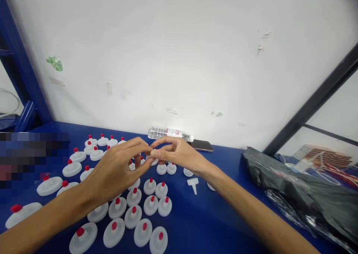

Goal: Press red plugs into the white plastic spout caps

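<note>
My left hand (pixel 121 160) and my right hand (pixel 177 153) meet above the table, fingertips pinched together. Between them is a small white nozzle lid (pixel 154 161), mostly hidden by the fingers; whether it has a red tip does not show. Below and left of the hands stand many round white lids with red tips, such as one lid (pixel 114 233) near the front and another (pixel 72 168) at the left. Under my right hand sit two white lids (pixel 161 169) with no red tip visible. A white T-shaped piece (pixel 193 185) lies to their right.
Against the white wall (pixel 195 60) lie a clear water bottle (pixel 170 132) and a dark phone (pixel 201 145) on the blue table (pixel 201 224). A dark plastic bag (pixel 302 190) covers the right side. Blue posts (pixel 22 56) rise at the left.
</note>
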Tool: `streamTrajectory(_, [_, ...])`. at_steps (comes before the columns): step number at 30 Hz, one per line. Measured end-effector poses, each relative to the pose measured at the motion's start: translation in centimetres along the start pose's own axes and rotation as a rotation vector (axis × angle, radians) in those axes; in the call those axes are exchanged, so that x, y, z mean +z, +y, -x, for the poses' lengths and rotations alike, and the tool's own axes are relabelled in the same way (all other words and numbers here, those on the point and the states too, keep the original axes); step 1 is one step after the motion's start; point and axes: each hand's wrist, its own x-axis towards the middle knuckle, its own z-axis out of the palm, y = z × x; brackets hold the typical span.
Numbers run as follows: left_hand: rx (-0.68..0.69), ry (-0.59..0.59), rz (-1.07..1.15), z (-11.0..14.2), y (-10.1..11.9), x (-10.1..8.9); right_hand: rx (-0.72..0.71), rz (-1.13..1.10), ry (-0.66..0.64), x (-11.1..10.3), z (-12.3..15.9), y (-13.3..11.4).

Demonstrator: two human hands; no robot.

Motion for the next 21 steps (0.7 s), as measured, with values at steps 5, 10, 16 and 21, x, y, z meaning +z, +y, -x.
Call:
streamTrajectory(5, [-0.196,-0.125,-0.077,-0.1,-0.6,0.1,-0.111,0.359,0.202,-0.8,0.0,0.0])
streamTrajectory(10, [-0.306,-0.264,-0.187,-0.2,-0.7,0.3,-0.222,0.815,0.351,-2.1,0.0,0.4])
streamTrajectory(16, [-0.355,-0.384,-0.202,-0.1,-0.4,0.2,-0.099,1.043,0.203,-3.5,0.0,1.0])
streamTrajectory(21, [-0.377,-0.402,-0.178,0.0,-0.5,0.2,-0.057,1.096,0.104,-3.9,-0.3,1.6])
